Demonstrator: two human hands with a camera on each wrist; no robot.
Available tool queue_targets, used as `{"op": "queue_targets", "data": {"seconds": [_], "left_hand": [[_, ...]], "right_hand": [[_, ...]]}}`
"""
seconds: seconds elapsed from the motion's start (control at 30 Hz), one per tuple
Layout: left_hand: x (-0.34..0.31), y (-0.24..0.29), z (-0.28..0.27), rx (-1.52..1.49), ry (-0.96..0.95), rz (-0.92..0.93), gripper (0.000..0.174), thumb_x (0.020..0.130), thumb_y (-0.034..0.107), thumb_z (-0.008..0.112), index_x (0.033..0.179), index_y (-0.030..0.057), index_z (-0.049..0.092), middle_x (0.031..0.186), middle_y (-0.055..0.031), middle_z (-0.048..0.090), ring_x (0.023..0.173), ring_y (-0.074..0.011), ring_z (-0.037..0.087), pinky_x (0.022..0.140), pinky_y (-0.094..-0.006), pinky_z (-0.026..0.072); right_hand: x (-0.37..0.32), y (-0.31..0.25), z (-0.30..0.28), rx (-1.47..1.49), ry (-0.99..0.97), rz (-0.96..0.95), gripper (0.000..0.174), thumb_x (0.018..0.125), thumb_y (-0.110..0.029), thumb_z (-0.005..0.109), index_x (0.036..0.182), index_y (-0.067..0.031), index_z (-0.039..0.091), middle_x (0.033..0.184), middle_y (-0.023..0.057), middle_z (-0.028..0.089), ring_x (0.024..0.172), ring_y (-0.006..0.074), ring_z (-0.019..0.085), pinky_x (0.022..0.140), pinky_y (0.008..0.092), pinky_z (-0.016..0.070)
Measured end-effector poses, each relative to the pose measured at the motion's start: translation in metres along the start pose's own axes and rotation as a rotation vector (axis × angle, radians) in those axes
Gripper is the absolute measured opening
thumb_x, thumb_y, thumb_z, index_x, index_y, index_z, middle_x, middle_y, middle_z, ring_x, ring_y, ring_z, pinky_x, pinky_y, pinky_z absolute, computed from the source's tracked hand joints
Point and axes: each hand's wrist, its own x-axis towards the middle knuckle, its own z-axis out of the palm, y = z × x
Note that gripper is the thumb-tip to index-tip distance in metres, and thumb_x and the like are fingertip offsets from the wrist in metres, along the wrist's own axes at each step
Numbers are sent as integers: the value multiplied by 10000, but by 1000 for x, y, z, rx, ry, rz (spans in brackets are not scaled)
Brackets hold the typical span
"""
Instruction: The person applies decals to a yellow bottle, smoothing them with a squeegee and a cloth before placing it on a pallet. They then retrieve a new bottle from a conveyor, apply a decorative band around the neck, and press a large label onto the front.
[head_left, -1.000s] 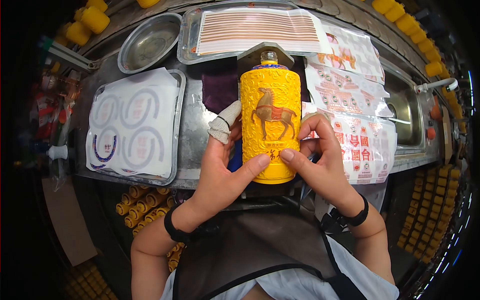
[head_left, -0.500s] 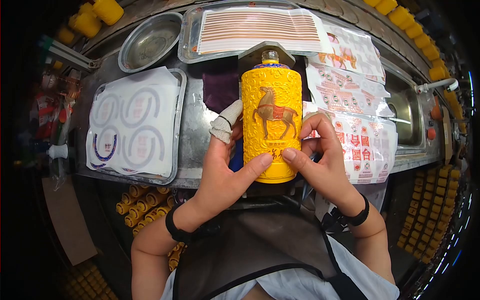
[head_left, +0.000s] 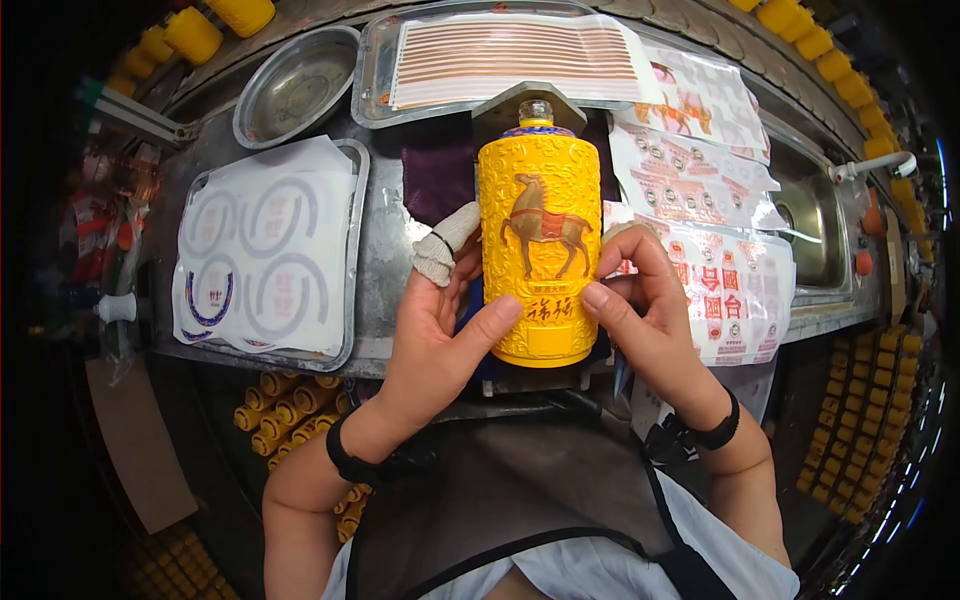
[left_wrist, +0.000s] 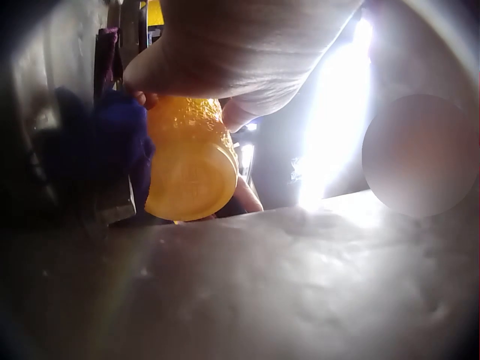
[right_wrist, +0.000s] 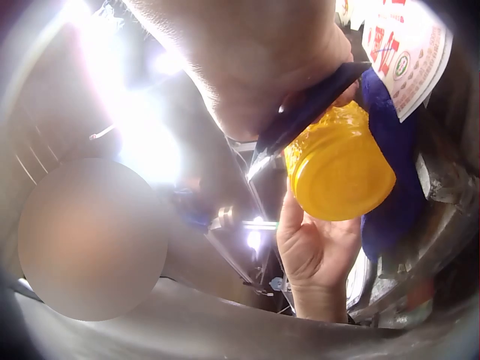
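A yellow embossed bottle [head_left: 540, 245] stands between my hands in the head view, its clear neck away from me. A brown horse with a red saddle and dark lettering decorate its front. My left hand [head_left: 437, 325] holds the bottle's left side, thumb on the lower front, a pale cloth sleeve [head_left: 445, 245] on one finger. On the right side my right hand [head_left: 650, 315] grips it, thumb at the edge beside the lettering, index finger bent. A thin dark strip [right_wrist: 315, 101] lies by the right palm. Both wrist views show the bottle's round base; fingers behind it are hidden.
At left is a tray [head_left: 357, 260] with sheets of ring decals [head_left: 270, 240]. A metal bowl [head_left: 300, 85] and striped sheets [head_left: 520, 60] lie farther back. Printed decal sheets [head_left: 700, 290] cover the right side, beside a sink [head_left: 815, 215]. Yellow bottles [head_left: 290, 410] stand below the table.
Both thumbs have moved apart, the left one leftward and the right one to the bottle's edge, baring the lettering and a plain panel. Yellow bottles along the back left have shifted right.
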Motion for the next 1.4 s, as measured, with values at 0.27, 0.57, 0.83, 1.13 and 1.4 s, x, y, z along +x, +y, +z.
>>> {"op": "queue_targets", "data": {"seconds": [0.27, 0.57, 0.83, 1.13, 1.4], "left_hand": [[2, 2, 3, 78, -21, 41, 802, 863, 88, 740, 1501, -21, 267, 1486, -177, 407, 1389, -261, 403, 1171, -399, 279], [3, 1, 2, 83, -22, 31, 811, 855, 88, 749, 1500, -18, 269, 1487, -176, 405, 1388, -259, 404, 1171, -399, 282], [0, 1, -3, -41, 27, -61, 740, 904, 33, 680, 1506, -25, 255, 1496, -172, 398, 1399, -261, 393, 1172, -390, 284], [1, 0, 6, 135, -2, 40, 818, 868, 93, 741, 1505, -30, 243, 1474, -182, 414, 1379, -260, 414, 1164, -395, 294], [2, 3, 8, 126, 16, 15, 816, 858, 77, 745, 1497, -33, 250, 1462, -180, 426, 1367, -257, 429, 1157, -394, 307]], "right_hand": [[0, 2, -1, -120, 1, -13, 370, 818, -141, 802, 1000, -60, 490, 928, -15, 451, 585, -12, 369, 492, 166, 310], [-1, 4, -1, -142, -3, -31, 371, 822, -144, 799, 1003, -59, 488, 937, -11, 449, 597, -8, 372, 496, 168, 313], [-1, 1, -3, 19, -20, 27, 276, 881, -88, 712, 1028, -44, 482, 1003, 12, 445, 638, 6, 455, 565, 167, 395], [-1, 2, -2, -91, -11, 2, 338, 837, -125, 774, 1009, -51, 492, 945, -7, 453, 627, -8, 415, 526, 163, 350], [0, 3, 1, -99, 19, 12, 343, 810, -142, 802, 974, -64, 511, 924, -13, 465, 603, -7, 377, 521, 159, 324]]}}
